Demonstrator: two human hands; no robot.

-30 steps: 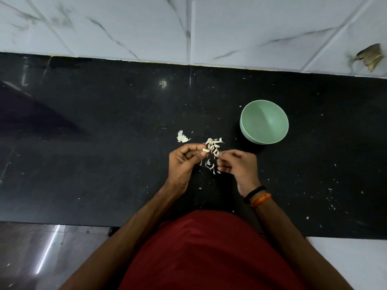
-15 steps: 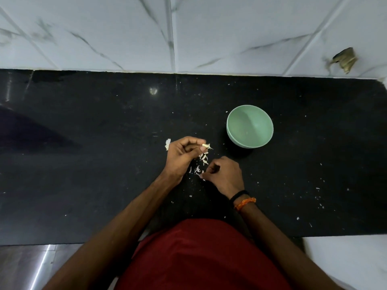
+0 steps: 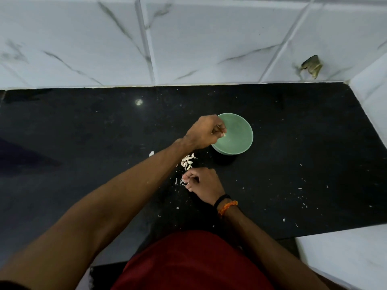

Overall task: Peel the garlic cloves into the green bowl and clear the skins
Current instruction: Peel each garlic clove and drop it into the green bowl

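The green bowl (image 3: 238,135) stands on the black counter (image 3: 83,143). My left hand (image 3: 204,131) reaches over the bowl's left rim and pinches a small pale garlic clove (image 3: 223,134) in its fingertips. A small pile of garlic pieces and skins (image 3: 188,161) lies on the counter just below and left of the bowl. My right hand (image 3: 204,183), with black and orange wrist bands, rests on the counter beneath that pile and pinches a white bit of skin (image 3: 185,182) at its fingertips. The bowl's inside looks bare where I can see it.
White skin flakes (image 3: 301,197) are scattered over the counter's right part, and one larger flake (image 3: 151,153) lies left of my forearm. A white marble-tiled wall (image 3: 188,38) runs behind, with a side wall (image 3: 372,101) at the right. A brown object (image 3: 312,66) sits on the tile.
My left hand has moved up and to the right from beside the pile to over the bowl, carrying the clove. My right hand has stayed low by the skins. The camera shifted.
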